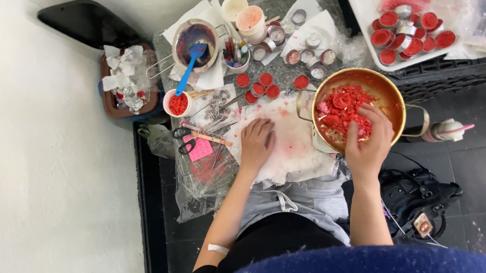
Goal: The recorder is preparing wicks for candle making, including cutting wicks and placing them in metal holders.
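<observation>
The work is done on a low surface covered with clear plastic film and white paper sheets (292,138), stained pink, above a dark tiled floor (470,179). On the left side a pale wall (50,172) takes much of the view.

The right hand (369,137) is inside the golden metal pot (389,94), fingers bent down into the red wax pieces (340,108); whether it grips some of them, I cannot tell. The left hand (256,142) lies palm down on the white paper, fingers loosely curled, holding nothing. The pot stands at the right edge of the paper, just beside this hand.

Free room is small — behind the paper stand small tins filled with red wax (259,87), and further back empty metal tins (312,55). At the left are a small white cup of red pieces (177,103), black-handled scissors (184,139) and a pink square note (200,149). A blue spatula (190,66) leans in a metal saucepan (195,41). A brown container with crumpled white papers (126,82) sits near the wall.

At the top right a white tray (368,27) holds more red filled tins — it rests on a black crate (448,74). A black bag (418,196) lies on the floor at the right.
</observation>
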